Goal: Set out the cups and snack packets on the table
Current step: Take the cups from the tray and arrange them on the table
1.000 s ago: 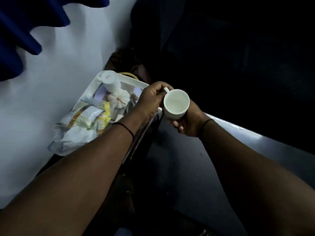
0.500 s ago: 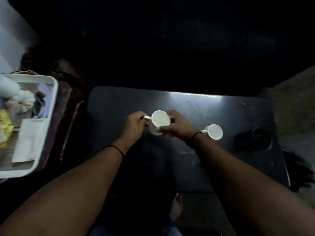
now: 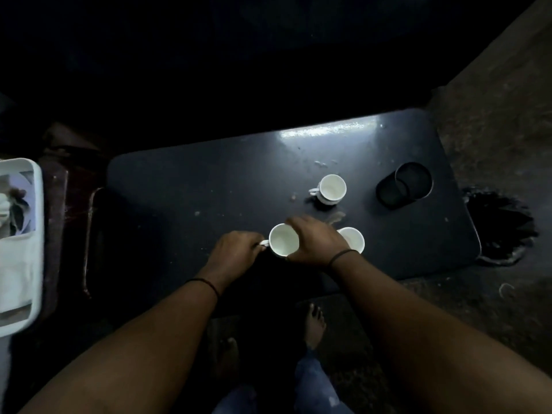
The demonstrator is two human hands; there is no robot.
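Plain white cup [image 3: 283,240], glossy, no print (room v. dim). L hand [image 3: 236,249] pinches its handle; R hand [image 3: 315,242] grips the rim, near edge of table [image 3: 191,186].

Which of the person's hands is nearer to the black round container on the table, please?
Right. The right hand rests over a white cup, on the black container's side; the left hand pinches that cup's handle, farther away.
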